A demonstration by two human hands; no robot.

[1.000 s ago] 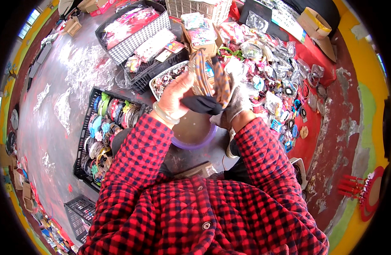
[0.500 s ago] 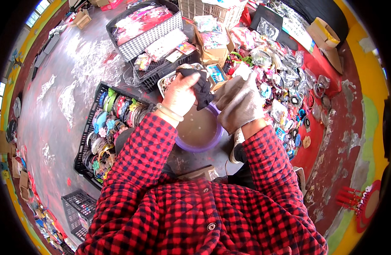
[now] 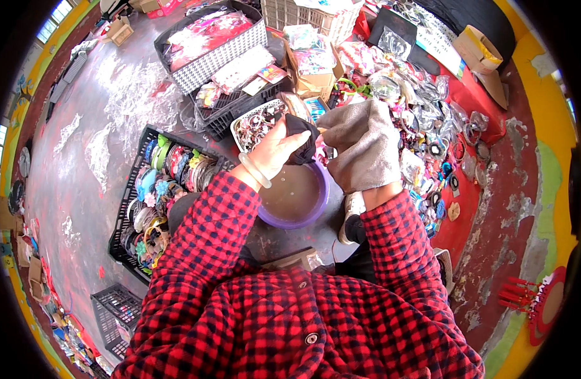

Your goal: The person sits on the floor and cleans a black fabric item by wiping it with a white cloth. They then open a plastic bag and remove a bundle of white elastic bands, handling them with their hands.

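My left hand (image 3: pixel 273 149), with a pale bangle (image 3: pixel 255 170) at its wrist, is closed on a black fabric piece (image 3: pixel 300 140), thumb laid along its top. What kind of article it is I cannot make out. A grey-beige cloth (image 3: pixel 364 145) covers my right hand and hangs in folds over it, hiding the fingers. The cloth's left edge comes close to the black fabric. Both hands are raised around the far rim of a purple basin (image 3: pixel 293 225) holding cloudy water.
Left of the basin stands a black crate (image 3: pixel 131 218) of hairbands. Beyond are a white basket (image 3: pixel 245 128) of small accessories, a cardboard box (image 3: pixel 314 82) and stacked crates (image 3: pixel 221 62). Bagged hair accessories (image 3: pixel 423 126) are heaped at the right. My shoe (image 3: pixel 352 221) is beside the basin.
The black fabric has shifted slightly right and now looks more bunched, with its hanging end drawn up. My left hand has moved a little down and right, and the cloth-covered hand has turned slightly.
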